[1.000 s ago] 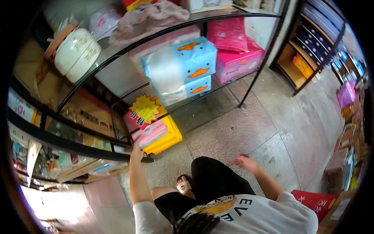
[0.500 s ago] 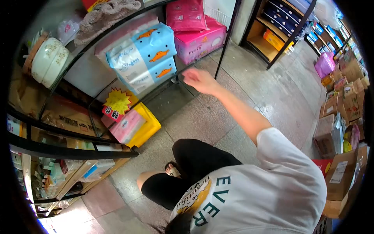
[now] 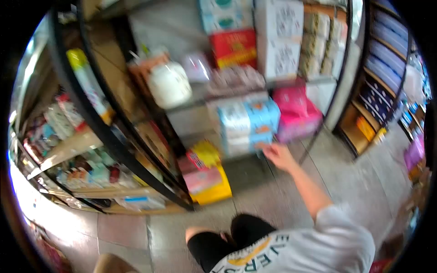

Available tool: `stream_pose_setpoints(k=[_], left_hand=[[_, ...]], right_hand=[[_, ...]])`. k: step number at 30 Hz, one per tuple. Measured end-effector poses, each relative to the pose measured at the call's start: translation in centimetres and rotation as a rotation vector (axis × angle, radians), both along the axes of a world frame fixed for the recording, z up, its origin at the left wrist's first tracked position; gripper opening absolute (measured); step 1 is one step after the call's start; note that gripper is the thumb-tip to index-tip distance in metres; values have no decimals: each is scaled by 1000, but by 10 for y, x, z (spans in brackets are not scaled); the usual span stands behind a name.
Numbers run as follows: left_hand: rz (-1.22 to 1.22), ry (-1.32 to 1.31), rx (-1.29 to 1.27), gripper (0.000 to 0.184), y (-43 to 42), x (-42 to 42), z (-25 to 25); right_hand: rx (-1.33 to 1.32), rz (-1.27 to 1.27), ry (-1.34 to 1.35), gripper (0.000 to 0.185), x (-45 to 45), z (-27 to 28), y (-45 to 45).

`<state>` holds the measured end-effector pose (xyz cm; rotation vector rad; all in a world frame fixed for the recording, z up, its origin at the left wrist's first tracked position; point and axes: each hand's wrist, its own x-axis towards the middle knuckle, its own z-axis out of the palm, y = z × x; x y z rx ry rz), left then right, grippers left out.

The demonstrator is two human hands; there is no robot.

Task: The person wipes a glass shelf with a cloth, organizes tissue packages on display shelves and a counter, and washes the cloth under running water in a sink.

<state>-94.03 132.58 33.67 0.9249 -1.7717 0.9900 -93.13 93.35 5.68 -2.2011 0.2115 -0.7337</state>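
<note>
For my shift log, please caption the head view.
Right hand extended near the blue-and-white packs and pink box.

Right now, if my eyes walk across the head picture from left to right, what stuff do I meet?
White pot → blue packs → pink box → small orange box → purple bag.

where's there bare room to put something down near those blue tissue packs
Bare floor borders the yellow package on its right, below the blue tissue packs, and runs on toward the knees. Crowded: the packs' right side, with the pink box and right hand close.
</note>
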Motion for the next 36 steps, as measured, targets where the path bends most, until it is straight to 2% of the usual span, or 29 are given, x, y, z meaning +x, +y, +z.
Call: stream_pose_setpoints(k=[2, 4, 6, 7, 8, 9, 10, 11, 12, 13, 15, 16, 17, 18, 19, 20, 21, 22, 23, 24, 25, 27, 29, 36], left_hand=[[40, 215, 70, 40, -3, 26, -17], [129, 485, 305, 40, -23, 50, -54], [246, 744, 635, 39, -57, 94, -120], [363, 821, 862, 38, -78, 143, -194], [423, 857, 888, 34, -96, 166, -234], [611, 862, 973, 39, -109, 172, -240], [687, 911, 940, 38, -117, 187, -258], [685, 977, 912, 40, -125, 214, -284], [827, 875, 931, 41, -130, 232, -296], [891, 879, 886, 38, -133, 244, -310], [980, 828, 911, 40, -141, 241, -308], [937, 725, 904, 42, -144, 250, -316], [931, 895, 1024, 51, -151, 250, -321], [986, 947, 1000, 64, -154, 239, -321], [1028, 931, 1050, 77, -162, 249, -343], [993, 910, 1095, 84, -161, 239, -328], [984, 949, 1078, 89, -170, 243, -346], [1011, 935, 1064, 94, -178, 242, -350], [1037, 921, 1050, 99, -186, 242, -354], [1097, 915, 1151, 107, -187, 229, -330], [1049, 961, 1166, 110, -185, 237, -338], [1072, 1009, 1209, 113, -186, 231, -321], [1100, 993, 1180, 113, -183, 231, -314], [1088, 948, 1295, 109, -187, 239, -333]], right_hand=[[63, -75, 82, 14, -4, -4, 2], [117, -70, -93, 12, -10, 0, -1], [32, -138, -140, 15, -19, -2, -10], [-45, -186, -133, 18, -18, 5, -12], [-144, -222, -229, 30, -13, 7, -20], [-331, -341, -292, 41, -12, 20, -18], [-168, -312, -262, 51, -8, 31, -19], [-298, -357, -301, 62, 0, 31, -28], [-158, -309, -251, 75, 3, 40, -26], [-300, -344, -250, 86, 10, 35, -35], [-249, -290, -231, 93, 21, 37, -40], [-209, -265, -253, 91, 27, 28, -42], [-173, -221, -300, 90, 38, 24, -52], [-78, -131, -275, 86, 46, 16, -61], [12, -18, -245, 83, 54, 7, -67], [20, 4, -281, 75, 58, 7, -62], [56, -26, -213, 73, 65, -4, -74], [247, 78, -212, 70, 61, 5, -63], [134, 45, -229, 66, 64, -14, -87], [330, 14, -166, 65, 57, -8, -80], [35, 59, -117, 72, 63, -15, -95], [166, 40, -120, 82, 66, -23, -108], [342, 87, -77, 80, 67, -32, -109], [409, 31, -57, 83, 69, -43, -105]])
